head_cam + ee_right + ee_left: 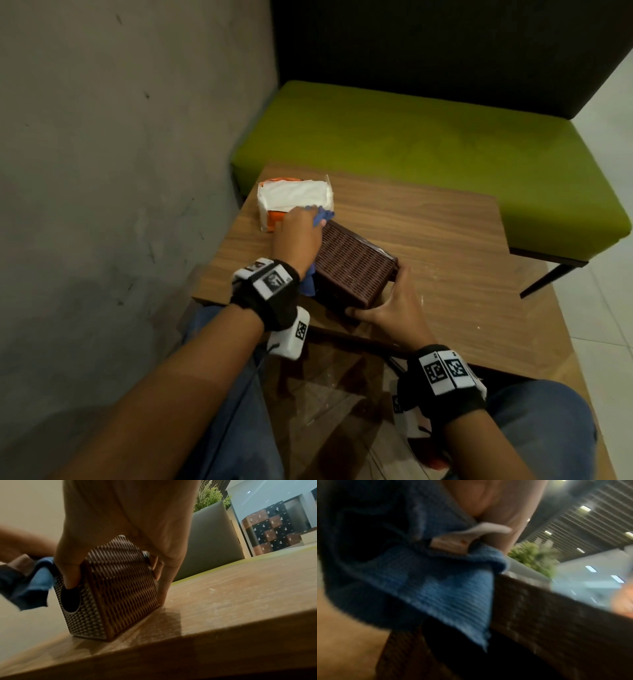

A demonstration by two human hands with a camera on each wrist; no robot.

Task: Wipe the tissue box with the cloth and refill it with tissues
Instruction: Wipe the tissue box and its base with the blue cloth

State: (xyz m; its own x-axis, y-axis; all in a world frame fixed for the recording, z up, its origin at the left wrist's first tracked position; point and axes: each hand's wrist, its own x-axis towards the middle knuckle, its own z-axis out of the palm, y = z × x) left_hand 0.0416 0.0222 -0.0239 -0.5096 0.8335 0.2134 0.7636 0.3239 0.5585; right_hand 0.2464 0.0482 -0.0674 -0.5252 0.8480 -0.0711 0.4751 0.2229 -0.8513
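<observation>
Dark brown woven-pattern rectangular tissue box stands tipped on one long side on the wood-grain counter, near the front-left edge. Its face with the oval dispensing slot is turned toward the wall side.

Right hand: grip clamps the near end of the box, thumb hooked over the slot-side edge, fingers down the opposite face with tips touching the counter.

Left hand: grip curled round a blue ribbed cloth, pressing it against the far upper part of the box. A corner of the cloth hangs loose below the wrist, beside the slot face. The left-wrist view is blurred; the cloth lies over the box edge, with a small white label sewn to it.

Pack of white tissues in an orange-and-white wrapper, top open, sits on the far-left corner of the counter, just behind the left hand; whether it touches the box cannot be told.

Behind the counter: green cushioned bench seat with dark backrest. Grey wall to the left.
</observation>
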